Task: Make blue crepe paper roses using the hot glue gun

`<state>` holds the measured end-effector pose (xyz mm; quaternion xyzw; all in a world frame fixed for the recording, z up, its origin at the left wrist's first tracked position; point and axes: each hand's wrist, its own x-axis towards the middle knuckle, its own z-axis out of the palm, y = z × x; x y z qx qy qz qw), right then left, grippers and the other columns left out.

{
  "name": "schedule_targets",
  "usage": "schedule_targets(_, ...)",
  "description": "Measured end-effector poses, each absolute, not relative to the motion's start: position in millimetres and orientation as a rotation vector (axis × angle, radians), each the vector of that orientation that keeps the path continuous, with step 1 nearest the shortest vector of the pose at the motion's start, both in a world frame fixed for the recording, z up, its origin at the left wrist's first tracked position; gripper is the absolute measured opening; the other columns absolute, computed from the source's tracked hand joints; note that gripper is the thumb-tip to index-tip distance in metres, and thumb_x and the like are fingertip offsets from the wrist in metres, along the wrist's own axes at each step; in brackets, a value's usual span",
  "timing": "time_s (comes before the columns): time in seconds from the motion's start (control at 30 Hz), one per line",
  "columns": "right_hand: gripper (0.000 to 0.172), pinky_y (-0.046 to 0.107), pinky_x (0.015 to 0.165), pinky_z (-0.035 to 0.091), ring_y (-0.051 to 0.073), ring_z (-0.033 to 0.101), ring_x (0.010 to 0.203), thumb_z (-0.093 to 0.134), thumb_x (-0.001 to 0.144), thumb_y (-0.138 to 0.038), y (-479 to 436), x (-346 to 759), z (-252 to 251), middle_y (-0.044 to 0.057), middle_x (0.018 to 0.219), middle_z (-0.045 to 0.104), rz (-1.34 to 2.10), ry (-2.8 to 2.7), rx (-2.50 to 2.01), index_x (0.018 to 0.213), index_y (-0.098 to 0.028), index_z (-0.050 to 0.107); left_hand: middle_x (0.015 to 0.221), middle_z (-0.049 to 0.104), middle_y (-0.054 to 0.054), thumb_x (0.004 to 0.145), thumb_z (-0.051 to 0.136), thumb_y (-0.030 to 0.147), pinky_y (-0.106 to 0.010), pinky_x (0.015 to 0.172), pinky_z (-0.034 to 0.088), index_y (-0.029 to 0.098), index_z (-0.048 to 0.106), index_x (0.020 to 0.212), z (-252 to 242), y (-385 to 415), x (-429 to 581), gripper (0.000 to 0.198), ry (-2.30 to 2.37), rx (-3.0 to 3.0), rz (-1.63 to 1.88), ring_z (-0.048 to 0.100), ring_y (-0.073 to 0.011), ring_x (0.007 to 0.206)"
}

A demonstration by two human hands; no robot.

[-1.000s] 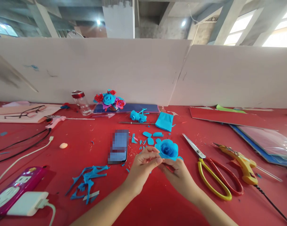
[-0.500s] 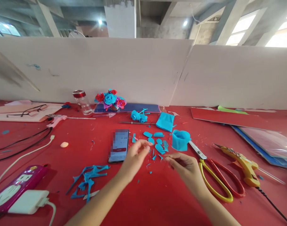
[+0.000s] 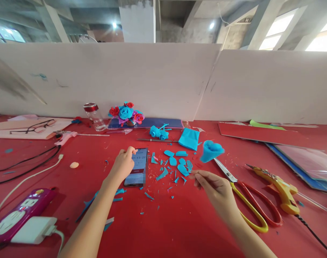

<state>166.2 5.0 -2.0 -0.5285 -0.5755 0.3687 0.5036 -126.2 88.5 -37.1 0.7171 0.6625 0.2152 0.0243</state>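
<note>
My left hand (image 3: 124, 161) is over the upper left of a phone (image 3: 138, 165) that lies face up. One bent finger reaches the screen's top; the other fingers are partly hidden, and I see nothing held. The fingertips of my right hand (image 3: 210, 182) are pinched shut. Just above them hangs a cup-shaped blue paper flower (image 3: 210, 150), blurred and tilted, which moves along with this hand; its stem cannot be made out. Between the hands lie several blue petals (image 3: 173, 161) and small blue scraps (image 3: 162, 174).
Scissors (image 3: 250, 206) and a yellow glue gun (image 3: 277, 186) lie at the right. A power strip (image 3: 26, 204) is at the left. Towards the back are a glass bottle (image 3: 96, 118), a flower bunch (image 3: 125, 113), blue roses (image 3: 158, 132) and folded blue paper (image 3: 188, 138).
My left hand has moved left and away onto the phone. New blue scraps lie where it was. The blue flower has risen slightly and tilted as my right hand shifted up a little.
</note>
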Motion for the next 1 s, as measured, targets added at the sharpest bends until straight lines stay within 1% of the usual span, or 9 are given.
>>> schedule_targets(0.1,0.024,0.025,0.05,0.045,0.013,0.05,0.05,0.063,0.072,-0.038,4,165,-2,0.001,0.052,0.058,0.892,-1.372,-1.334,0.073,-0.016,0.071,0.108,0.066,-0.008,0.064,0.036,-0.009,-0.033,0.074,0.043,0.021,0.045,0.089,-43,91,-124,0.04,2.036,2.225,0.631,0.054,-0.0244,0.088)
schedule_targets(0.2,0.025,0.025,0.048,0.043,0.012,0.049,0.049,0.066,0.068,-0.041,3,164,0,0.0,0.051,0.057,0.896,-1.352,-1.364,0.066,-0.017,0.07,0.11,0.065,-0.006,0.062,0.036,-0.01,-0.032,0.076,0.043,0.022,0.046,0.087,-46,92,-122,0.041,2.025,2.233,0.615,0.054,-0.0233,0.089)
schedule_targets(0.27,0.026,0.025,0.048,0.043,0.012,0.049,0.049,0.067,0.067,-0.042,4,164,0,0.0,0.05,0.056,0.907,-1.337,-1.362,0.066,-0.016,0.069,0.11,0.065,-0.005,0.063,0.036,-0.01,-0.033,0.076,0.042,0.022,0.046,0.088,-44,91,-122,0.041,2.031,2.236,0.618,0.054,-0.0233,0.088)
schedule_targets(0.43,0.026,0.024,0.048,0.042,0.011,0.048,0.049,0.068,0.067,-0.042,5,166,-2,0.0,0.051,0.056,0.93,-1.285,-1.35,0.069,-0.016,0.07,0.115,0.063,-0.005,0.066,0.034,-0.009,-0.035,0.078,0.041,0.022,0.044,0.092,-32,87,-124,0.041,2.041,2.25,0.663,0.051,-0.025,0.091)
schedule_targets(0.67,0.024,0.024,0.053,0.042,0.012,0.049,0.054,0.069,0.067,-0.039,3,165,-2,0.0,0.057,0.059,0.944,-1.308,-1.339,0.062,-0.016,0.064,0.115,0.064,-0.003,0.066,0.035,-0.008,-0.034,0.077,0.041,0.023,0.044,0.089,-28,84,-121,0.039,2.014,2.282,0.643,0.051,-0.0248,0.088)
schedule_targets(0.87,0.025,0.022,0.049,0.036,0.009,0.042,0.051,0.069,0.067,-0.037,4,166,-5,-0.003,0.054,0.052,0.931,-1.292,-1.332,0.059,-0.017,0.057,0.114,0.064,-0.005,0.067,0.033,-0.007,-0.035,0.075,0.041,0.021,0.045,0.091,-28,84,-119,0.039,2.019,2.292,0.602,0.049,-0.0263,0.086)
schedule_targets(1.0,0.027,0.022,0.049,0.035,0.009,0.041,0.051,0.07,0.067,-0.038,5,167,-6,-0.003,0.053,0.05,0.947,-1.255,-1.324,0.059,-0.016,0.056,0.111,0.065,-0.004,0.066,0.033,-0.008,-0.034,0.076,0.04,0.021,0.047,0.09,-30,83,-117,0.04,2.003,2.297,0.567,0.049,-0.0249,0.084)
